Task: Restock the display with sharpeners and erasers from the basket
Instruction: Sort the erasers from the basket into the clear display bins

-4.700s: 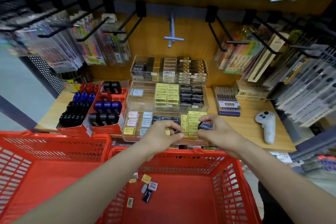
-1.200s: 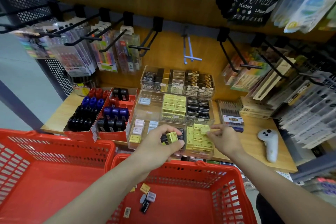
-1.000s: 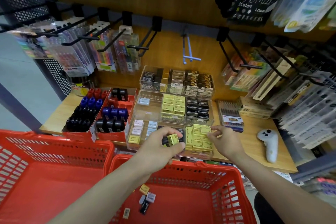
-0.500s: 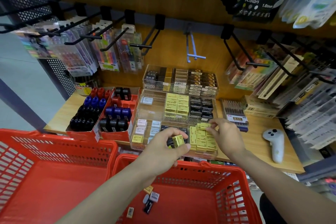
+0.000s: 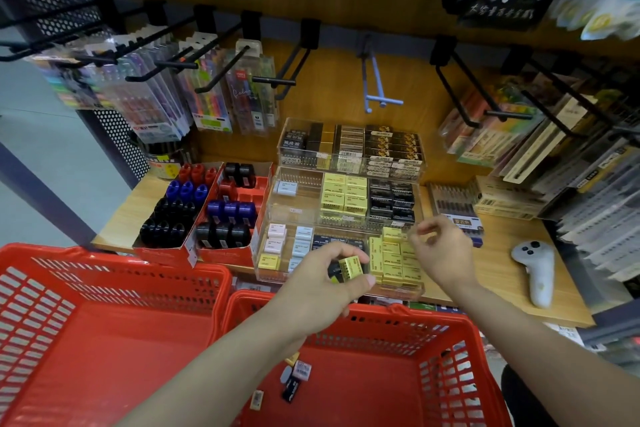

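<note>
We see the left hand gripping a yellow boxed eraser between curled fingers and thumb, with a dark item half hidden behind it, just in front of the clear tiered display. The right hand hovers over the yellow eraser stack in the front tier, its fingers loosely curled and holding nothing we can make out. Red cartons of sharpeners stand left of the display; a white controller lies right of it on the wooden shelf. Below, the red basket holds a few loose erasers; a second red basket sits beside it.
</note>
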